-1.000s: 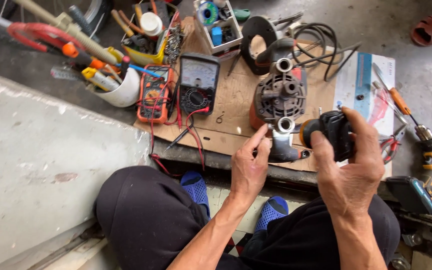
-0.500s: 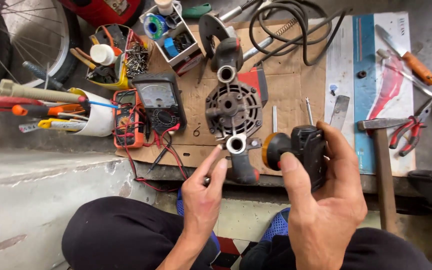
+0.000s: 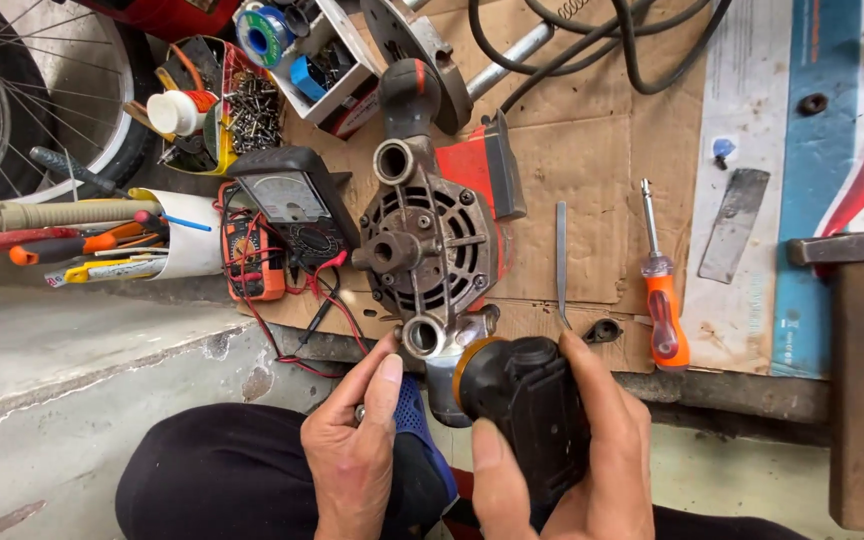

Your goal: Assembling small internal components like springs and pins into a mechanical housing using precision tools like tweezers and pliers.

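My right hand (image 3: pixel 577 465) grips a black power tool body with an orange collar (image 3: pixel 527 400), held just below a dark metal motor housing (image 3: pixel 430 245) that lies on cardboard (image 3: pixel 572 150). My left hand (image 3: pixel 357 450) sits beside it, fingers pinched on a small metal piece, thumb near the housing's lower pipe port (image 3: pixel 422 335). A red part (image 3: pixel 482 175) lies behind the housing.
An analog multimeter (image 3: pixel 287 200) and an orange meter (image 3: pixel 252 255) with red leads sit at left. An orange-handled screwdriver (image 3: pixel 664 290), a thin metal file (image 3: pixel 561 260) and a hammer (image 3: pixel 852 330) lie at right. A box of screws (image 3: pixel 247 105), black cables (image 3: pixel 592 30) and a bicycle wheel (image 3: pixel 42 90) are at the back.
The view has tilted down and closer to the housing. Both hands dropped toward my lap, the right keeping the black tool, the left closing its fingers near the lower port.
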